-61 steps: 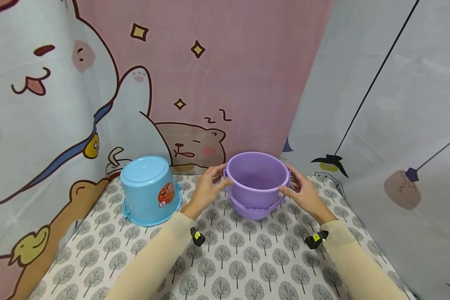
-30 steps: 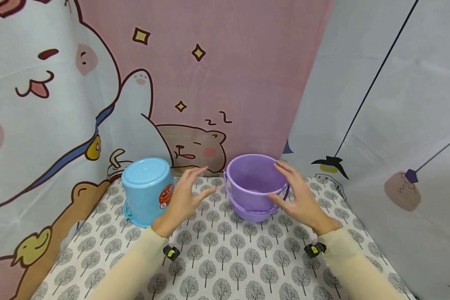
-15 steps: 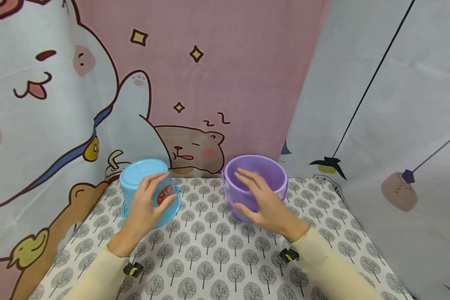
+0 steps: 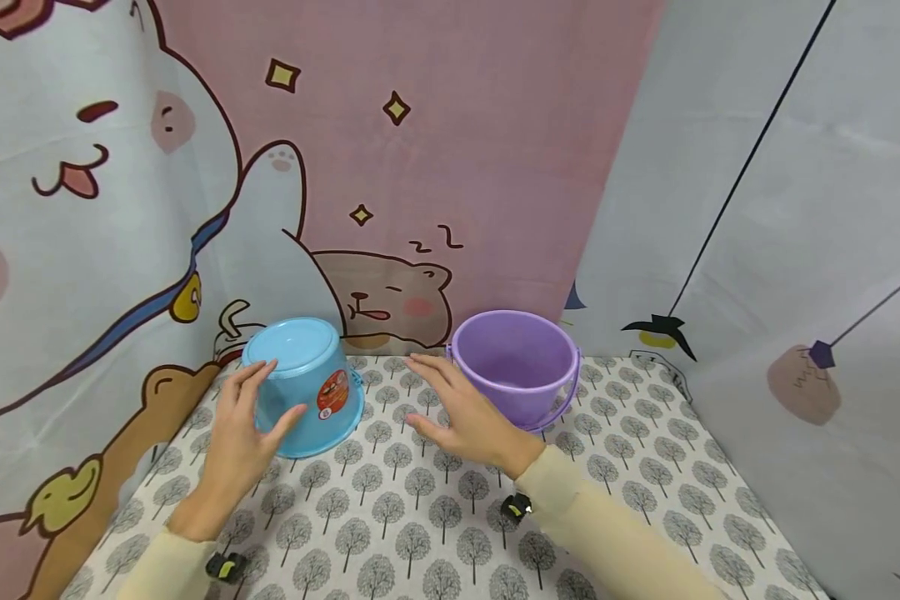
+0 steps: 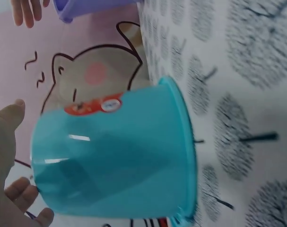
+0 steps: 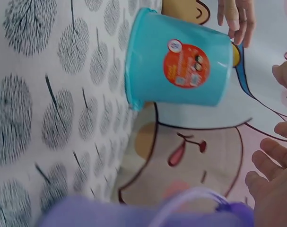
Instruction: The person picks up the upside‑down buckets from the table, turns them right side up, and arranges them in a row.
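Observation:
A light blue bucket (image 4: 292,408) stands upside down on the left of the table, with a round orange sticker (image 4: 333,394) on its side. My left hand (image 4: 242,429) is in front of its left side, fingers extended and holding nothing; whether they touch the bucket I cannot tell. On the right a purple bucket (image 4: 521,400) stands upright with its mouth up, its handle (image 4: 566,404) hanging down. My right hand (image 4: 461,417) hovers between the two buckets, thumb and fingers spread, partly covering the purple one. In the right wrist view, the blue bucket (image 6: 181,61) appears apart from that hand.
The table is covered by a white cloth (image 4: 412,525) printed with grey trees. Behind it hangs a pink and white cartoon curtain (image 4: 495,167), close to the backs of both buckets. A grey-white curtain (image 4: 780,208) closes off the right side.
Both hands have let go of the purple bucket and moved left. My left hand is now by the blue bucket, my right hand between the buckets. Both buckets have stayed in place.

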Available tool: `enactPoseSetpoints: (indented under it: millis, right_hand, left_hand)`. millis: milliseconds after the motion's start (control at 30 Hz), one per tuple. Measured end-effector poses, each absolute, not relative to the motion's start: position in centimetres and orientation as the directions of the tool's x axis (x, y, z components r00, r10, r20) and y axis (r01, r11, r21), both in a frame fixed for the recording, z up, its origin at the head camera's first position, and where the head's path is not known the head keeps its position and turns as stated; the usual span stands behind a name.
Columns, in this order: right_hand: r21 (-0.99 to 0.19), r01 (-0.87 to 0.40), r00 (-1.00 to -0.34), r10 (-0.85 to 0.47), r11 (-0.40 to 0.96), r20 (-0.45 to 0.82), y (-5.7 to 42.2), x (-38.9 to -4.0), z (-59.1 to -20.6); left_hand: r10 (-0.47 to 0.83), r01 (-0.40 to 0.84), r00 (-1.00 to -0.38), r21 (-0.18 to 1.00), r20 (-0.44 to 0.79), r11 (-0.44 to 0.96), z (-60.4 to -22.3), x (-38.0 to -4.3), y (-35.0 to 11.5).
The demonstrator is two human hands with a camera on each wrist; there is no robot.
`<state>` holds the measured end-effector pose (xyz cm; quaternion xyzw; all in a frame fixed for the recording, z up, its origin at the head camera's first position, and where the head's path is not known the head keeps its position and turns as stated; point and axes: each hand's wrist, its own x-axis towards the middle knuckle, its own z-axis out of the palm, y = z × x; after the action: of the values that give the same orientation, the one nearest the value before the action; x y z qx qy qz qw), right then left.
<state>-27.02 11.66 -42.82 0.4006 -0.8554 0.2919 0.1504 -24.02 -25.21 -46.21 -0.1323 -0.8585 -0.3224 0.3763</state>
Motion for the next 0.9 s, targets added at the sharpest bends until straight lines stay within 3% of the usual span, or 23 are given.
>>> enactPoseSetpoints:
  millis: [333, 567, 700, 900]
  right_hand:
    - [-0.515, -0.685, -0.722, -0.576, 0.516, 0.384, 7.4, -29.3, -45.7]
    - [-0.603, -0.606, -0.769, -0.577, 0.519, 0.276, 5.4, -31.3, -47.9]
    - [-0.636, -0.572, -0.782, -0.578, 0.519, 0.232, 4.4, -32.3, -48.9]
    - [-0.644, -0.526, -0.807, -0.564, 0.555, 0.172, 2.4, -33.9, -49.9]
  left_hand:
    - [-0.128, 0.226, -0.851, 0.576, 0.509, 0.785, -48.6, -23.7, -28.6]
    - [-0.145, 0.017, -0.965, 0.601, 0.22, 0.799, -49.5, -24.4, -30.2]
    - [-0.15, -0.088, -0.987, 0.606, 0.051, 0.791, -50.0, -25.1, -31.2]
    - [-0.139, -0.145, -0.989, 0.6, -0.056, 0.787, -50.9, -25.8, -32.1]
